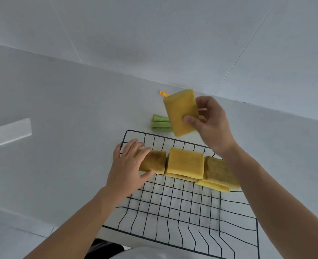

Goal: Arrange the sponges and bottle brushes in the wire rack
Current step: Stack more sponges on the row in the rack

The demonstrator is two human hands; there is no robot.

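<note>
A black wire rack [173, 202] lies on the white counter. Several yellow sponges sit in a row across its far half: a stained one [155, 162] at the left, a clean one [185, 162] in the middle, a stained stack [219, 171] at the right. My left hand [130, 165] rests on the left sponge, fingers curled over it. My right hand [209, 121] holds another yellow sponge [180, 111] in the air above the rack's far edge. Behind that sponge lies a green bottle brush head [160, 123], with an orange handle tip [163, 93] showing further back.
The white counter meets a white tiled wall just behind the brush. A bright patch of light [13, 131] falls on the counter at the far left. The counter's near edge runs along the bottom left, with something dark [105, 247] below it.
</note>
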